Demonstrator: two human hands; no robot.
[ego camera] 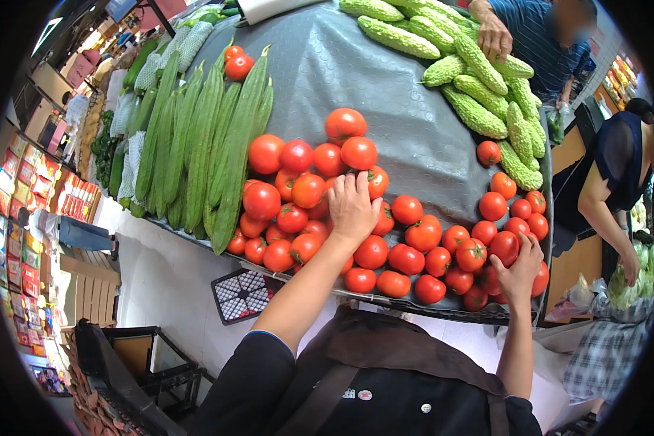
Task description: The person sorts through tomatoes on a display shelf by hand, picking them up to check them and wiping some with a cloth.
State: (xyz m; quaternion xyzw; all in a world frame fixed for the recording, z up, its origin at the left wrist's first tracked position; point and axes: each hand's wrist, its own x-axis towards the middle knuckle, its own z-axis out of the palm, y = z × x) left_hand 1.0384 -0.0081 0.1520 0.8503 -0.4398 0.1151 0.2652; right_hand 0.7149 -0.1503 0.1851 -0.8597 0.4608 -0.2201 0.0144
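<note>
Red tomatoes [371, 252] are heaped along the near edge of a display stand covered in dark grey studded matting [354, 71]. My left hand [354, 207] lies palm down on the left part of the heap, fingers bent between tomatoes; what is under the palm is hidden. Just beyond its fingertips sits a tomato [359, 152]. At the right end of the heap, my right hand [523, 267] has thumb and fingers around one tomato [504, 248], which still rests among the others.
Long ridged gourds [196, 141] lie left of the tomatoes, with two small tomatoes [239, 66] on them. Bitter melons [485, 95] are piled at the back right, where another person's hand [495, 37] touches them. A person [605, 174] handles leafy greens at right. A black crate [243, 294] is on the floor.
</note>
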